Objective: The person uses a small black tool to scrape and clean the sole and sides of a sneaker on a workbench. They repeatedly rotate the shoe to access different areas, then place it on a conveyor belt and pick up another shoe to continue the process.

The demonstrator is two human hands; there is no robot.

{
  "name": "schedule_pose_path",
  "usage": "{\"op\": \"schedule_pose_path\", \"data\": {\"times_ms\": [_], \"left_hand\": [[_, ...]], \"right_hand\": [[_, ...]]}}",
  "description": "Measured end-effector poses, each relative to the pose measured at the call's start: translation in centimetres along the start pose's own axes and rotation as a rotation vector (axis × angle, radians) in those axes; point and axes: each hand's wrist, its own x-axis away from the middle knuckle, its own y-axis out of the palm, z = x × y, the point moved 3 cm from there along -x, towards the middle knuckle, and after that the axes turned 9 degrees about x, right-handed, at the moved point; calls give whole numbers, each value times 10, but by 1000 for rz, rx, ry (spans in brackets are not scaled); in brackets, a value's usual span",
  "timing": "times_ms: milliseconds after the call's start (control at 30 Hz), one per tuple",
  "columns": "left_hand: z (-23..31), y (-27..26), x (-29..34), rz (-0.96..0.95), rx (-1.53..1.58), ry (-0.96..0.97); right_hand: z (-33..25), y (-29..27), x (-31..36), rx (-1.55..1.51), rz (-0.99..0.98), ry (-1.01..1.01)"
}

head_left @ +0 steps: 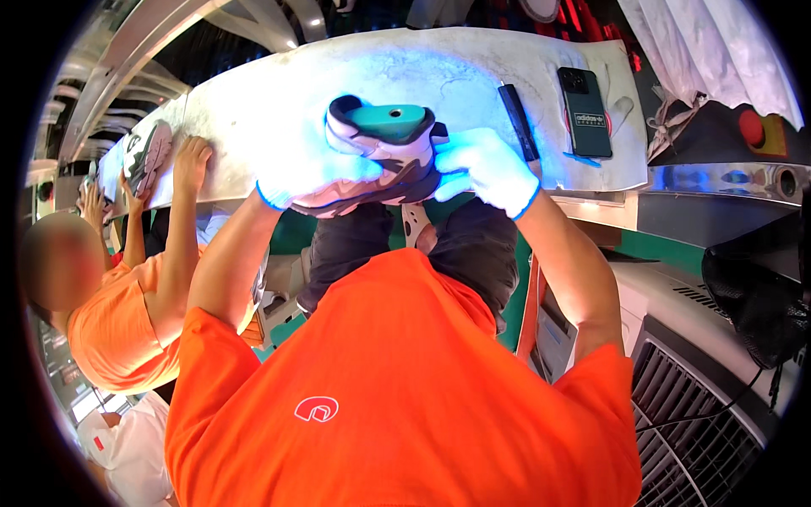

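A pale table (253, 101) stretches across the view, with a co-worker (127, 329) in orange beside it at left. The grey-and-pink shoe (401, 173) is at the table's near edge, between the person's hands, a teal form (384, 121) inside it. The white-gloved left hand (325, 177) grips its left side; the gloved right hand (490, 169) holds its right end. Farther right lie a dark phone (586, 114), a black tool (516, 122) and a small blue stick (583, 159).

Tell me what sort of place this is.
Probably a shoe factory or workshop: the gloved left hand and right hand hold a shoe at a long pale bench, where another shoe is beside a co-worker in orange.
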Motion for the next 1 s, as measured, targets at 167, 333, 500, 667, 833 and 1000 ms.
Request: {"op": "schedule_pose_path", "data": {"times_ms": [167, 333, 500, 667, 833, 1000], "left_hand": [[17, 0, -3, -62, 47, -47], [-21, -8, -11, -48, 295, 5], [-11, -4, -10, -153, 380, -56], [-9, -56, 4, 95, 341, 216], [-63, -119, 71, 284, 350, 178], [-52, -81, 87, 126, -120, 62]], "right_hand": [[-21, -9, 4, 405, -29, 45], [-22, -12, 9, 588, 286, -502], [13, 62, -2, 902, 527, -496], [10, 67, -4, 726, 435, -510], [14, 58, -7, 701, 430, -420], [13, 63, -1, 724, 453, -447]]}}
